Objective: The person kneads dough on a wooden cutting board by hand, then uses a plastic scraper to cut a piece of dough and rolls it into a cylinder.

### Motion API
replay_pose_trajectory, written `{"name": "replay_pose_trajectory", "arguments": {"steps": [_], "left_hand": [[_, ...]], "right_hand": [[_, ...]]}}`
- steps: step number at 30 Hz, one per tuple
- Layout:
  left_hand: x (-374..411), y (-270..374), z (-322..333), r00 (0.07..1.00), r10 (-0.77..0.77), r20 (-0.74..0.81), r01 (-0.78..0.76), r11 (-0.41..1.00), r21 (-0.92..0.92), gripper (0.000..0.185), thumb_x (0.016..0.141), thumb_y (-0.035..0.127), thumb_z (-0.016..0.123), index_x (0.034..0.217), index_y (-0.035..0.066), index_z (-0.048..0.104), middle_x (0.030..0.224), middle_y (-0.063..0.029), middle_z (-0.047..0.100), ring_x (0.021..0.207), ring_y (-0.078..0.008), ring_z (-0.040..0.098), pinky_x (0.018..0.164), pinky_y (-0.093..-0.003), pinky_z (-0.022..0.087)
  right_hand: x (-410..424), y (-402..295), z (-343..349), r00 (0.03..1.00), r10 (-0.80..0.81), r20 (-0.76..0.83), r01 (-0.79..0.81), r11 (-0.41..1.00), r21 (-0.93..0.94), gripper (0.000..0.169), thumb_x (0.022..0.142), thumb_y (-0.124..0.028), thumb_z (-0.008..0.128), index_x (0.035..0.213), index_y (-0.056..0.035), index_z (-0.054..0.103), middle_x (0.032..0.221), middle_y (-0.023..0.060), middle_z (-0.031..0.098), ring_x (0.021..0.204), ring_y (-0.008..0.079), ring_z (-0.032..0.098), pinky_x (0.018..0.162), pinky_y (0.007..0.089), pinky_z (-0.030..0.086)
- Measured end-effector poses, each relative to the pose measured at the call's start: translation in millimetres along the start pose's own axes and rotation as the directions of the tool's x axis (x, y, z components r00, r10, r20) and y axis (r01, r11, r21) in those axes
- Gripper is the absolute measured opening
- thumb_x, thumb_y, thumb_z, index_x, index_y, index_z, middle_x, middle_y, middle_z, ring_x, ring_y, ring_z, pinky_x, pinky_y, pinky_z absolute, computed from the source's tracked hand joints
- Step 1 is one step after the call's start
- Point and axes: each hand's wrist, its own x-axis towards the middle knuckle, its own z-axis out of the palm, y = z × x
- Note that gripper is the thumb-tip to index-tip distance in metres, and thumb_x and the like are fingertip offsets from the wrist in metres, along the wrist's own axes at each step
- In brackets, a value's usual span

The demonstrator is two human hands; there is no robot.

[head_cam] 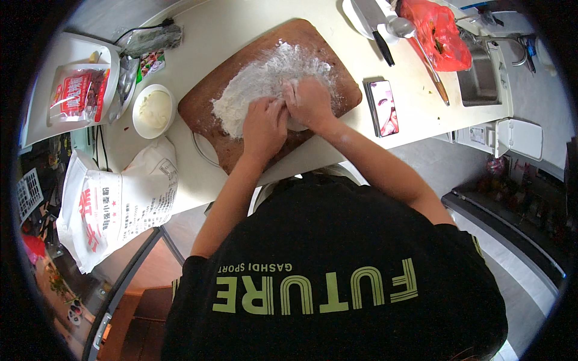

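Observation:
A heap of white flour point(253, 85) is spread over a brown wooden cutting board point(207, 90). At its near side, my left hand point(265, 126) and my right hand point(309, 101) meet with fingers curled inward. Both grip a pale lump, apparently dough point(296, 124), which the hands mostly hide. Flour whitens the fingers of the right hand and dusts its forearm. To the left of the board stands a white bowl point(155, 111) holding a pale, smooth mass with crumbs on it.
A flour sack point(126, 203) leans at the counter's left edge, below a tray with a red food packet point(79, 95). On the right lie a phone point(383, 108), a cleaver point(372, 27), a ladle point(426, 56) and a red plastic bag point(440, 34) beside the sink point(478, 72).

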Motion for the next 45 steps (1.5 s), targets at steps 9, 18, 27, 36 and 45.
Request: {"name": "replay_pose_trajectory", "arguments": {"steps": [9, 18, 27, 36, 45], "left_hand": [[-29.6, -13.4, 14.1, 0.958, -0.283, 0.047, 0.283, 0.959, -0.004, 0.034, 0.088, 0.016, 0.057, 0.118, 0.000, 0.058, 0.113, -0.0184, 0.057, 0.112, -0.0346, 0.049, 0.093, -0.0408, 0.043], [-29.6, -16.1, 1.1, 0.676, -0.659, 0.331, 0.714, 0.474, -0.515, 0.048, 0.092, 0.024, 0.056, 0.129, -0.004, 0.044, 0.102, -0.0205, 0.061, 0.079, -0.0329, 0.064, 0.072, -0.0394, 0.051], [13.2, -13.7, 22.8, 0.804, -0.579, 0.134, 0.567, 0.679, -0.466, 0.032, 0.089, 0.009, 0.056, 0.118, 0.002, 0.046, 0.104, -0.0201, 0.061, 0.086, -0.0289, 0.065, 0.071, -0.0386, 0.052], [-24.4, 18.1, 23.7, 1.000, -0.008, -0.022, 0.004, 0.988, -0.157, 0.025, 0.081, 0.002, 0.058, 0.106, 0.005, 0.062, 0.109, -0.0194, 0.058, 0.101, -0.0372, 0.056, 0.083, -0.0432, 0.048], [-22.8, 1.8, 28.1, 0.796, -0.531, 0.290, 0.564, 0.478, -0.673, 0.054, 0.091, 0.013, 0.058, 0.137, -0.003, 0.034, 0.114, -0.0215, 0.060, 0.094, -0.0251, 0.065, 0.083, -0.0337, 0.052]], "right_hand": [[-25.6, -16.5, 33.5, 0.975, -0.188, -0.117, 0.181, 0.981, -0.068, 0.038, 0.092, -0.035, 0.049, 0.088, 0.0007, 0.063, 0.084, 0.0188, 0.061, 0.080, 0.0353, 0.060, 0.067, 0.0469, 0.047], [48.9, -14.9, 35.5, 0.987, -0.143, 0.071, 0.151, 0.980, -0.129, 0.043, 0.097, -0.036, 0.042, 0.086, -0.0008, 0.063, 0.089, 0.0196, 0.062, 0.087, 0.0375, 0.060, 0.077, 0.0470, 0.047], [62.9, -10.6, 7.1, 0.737, 0.506, 0.449, -0.570, 0.107, 0.815, 0.058, 0.098, -0.050, 0.036, 0.086, -0.0008, 0.065, 0.075, 0.0068, 0.058, 0.075, 0.0205, 0.050, 0.077, 0.0369, 0.043], [-15.7, 43.2, 25.2, 0.997, 0.027, -0.076, -0.013, 0.985, 0.172, 0.031, 0.091, -0.032, 0.048, 0.087, -0.0065, 0.064, 0.084, 0.0152, 0.063, 0.084, 0.0372, 0.059, 0.071, 0.0489, 0.044], [55.3, 18.2, 22.9, 0.989, -0.146, 0.027, 0.146, 0.924, -0.353, 0.031, 0.093, -0.030, 0.048, 0.081, -0.0057, 0.064, 0.082, 0.0115, 0.063, 0.083, 0.0298, 0.059, 0.073, 0.0442, 0.045]]}}
